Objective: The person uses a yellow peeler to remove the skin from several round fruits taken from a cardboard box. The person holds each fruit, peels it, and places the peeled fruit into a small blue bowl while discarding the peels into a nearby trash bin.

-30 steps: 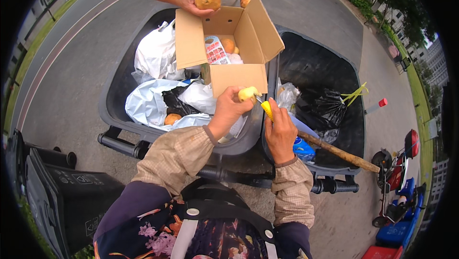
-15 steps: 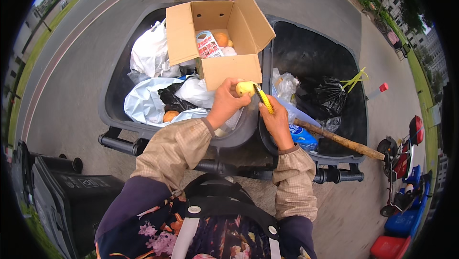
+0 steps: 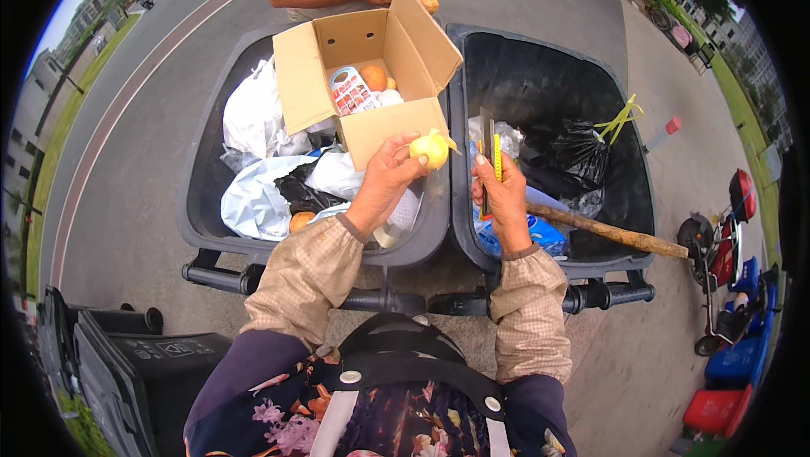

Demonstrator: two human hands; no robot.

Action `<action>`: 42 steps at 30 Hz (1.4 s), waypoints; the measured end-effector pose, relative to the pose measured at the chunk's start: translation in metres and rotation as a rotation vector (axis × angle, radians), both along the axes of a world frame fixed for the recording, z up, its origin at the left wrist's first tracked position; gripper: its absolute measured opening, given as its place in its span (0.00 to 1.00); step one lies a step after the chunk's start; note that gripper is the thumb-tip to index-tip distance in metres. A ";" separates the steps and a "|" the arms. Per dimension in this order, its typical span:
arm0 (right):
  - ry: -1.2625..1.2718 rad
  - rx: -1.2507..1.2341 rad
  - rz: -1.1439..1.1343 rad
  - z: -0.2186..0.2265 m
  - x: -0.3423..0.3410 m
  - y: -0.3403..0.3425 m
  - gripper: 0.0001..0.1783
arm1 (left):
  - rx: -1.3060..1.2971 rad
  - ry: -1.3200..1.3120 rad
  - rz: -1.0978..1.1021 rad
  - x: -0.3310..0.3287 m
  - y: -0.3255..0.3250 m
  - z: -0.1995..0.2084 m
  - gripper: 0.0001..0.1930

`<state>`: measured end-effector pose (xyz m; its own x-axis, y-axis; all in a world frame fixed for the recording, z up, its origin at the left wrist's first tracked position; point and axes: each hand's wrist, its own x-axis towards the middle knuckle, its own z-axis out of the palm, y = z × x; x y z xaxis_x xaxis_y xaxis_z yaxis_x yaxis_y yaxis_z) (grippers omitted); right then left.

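Left hand (image 3: 384, 189), near the centre of the frame, has its thumb and fingers closed on a partly peeled yellow fruit (image 3: 427, 151), from whose right side a strip of peel projects. Right hand (image 3: 505, 198), just right of centre, is clamped around a yellow-handled utility knife (image 3: 498, 162), blade upward and apart from the fruit. Above the left hand, an open cardboard box (image 3: 302, 77) containing orange fruit (image 3: 373, 78) sits over the left dark bin (image 3: 193, 204), beside the right dark bin (image 3: 540, 60).
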<state>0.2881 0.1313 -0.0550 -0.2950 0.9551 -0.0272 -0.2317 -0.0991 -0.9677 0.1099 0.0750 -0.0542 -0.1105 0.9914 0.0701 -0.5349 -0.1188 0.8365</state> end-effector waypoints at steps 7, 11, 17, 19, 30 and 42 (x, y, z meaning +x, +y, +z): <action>0.093 0.059 0.061 0.009 0.006 -0.002 0.17 | -0.063 -0.116 -0.200 -0.003 -0.002 0.004 0.22; 0.033 0.125 0.123 0.014 0.001 -0.010 0.16 | -0.098 -0.204 -0.210 -0.005 -0.001 0.004 0.23; -0.393 0.718 -0.046 0.003 -0.009 -0.016 0.15 | -0.072 -0.198 -0.143 -0.002 -0.002 0.011 0.23; -0.484 0.752 -0.038 0.009 -0.010 -0.025 0.15 | -0.059 -0.204 -0.126 -0.005 0.000 0.005 0.22; -0.775 1.025 -0.033 0.009 -0.025 -0.033 0.20 | 0.017 -0.069 0.190 -0.019 -0.001 -0.009 0.18; -0.881 1.071 -0.023 -0.003 -0.019 -0.032 0.19 | -0.001 -0.313 0.072 -0.005 0.006 -0.026 0.18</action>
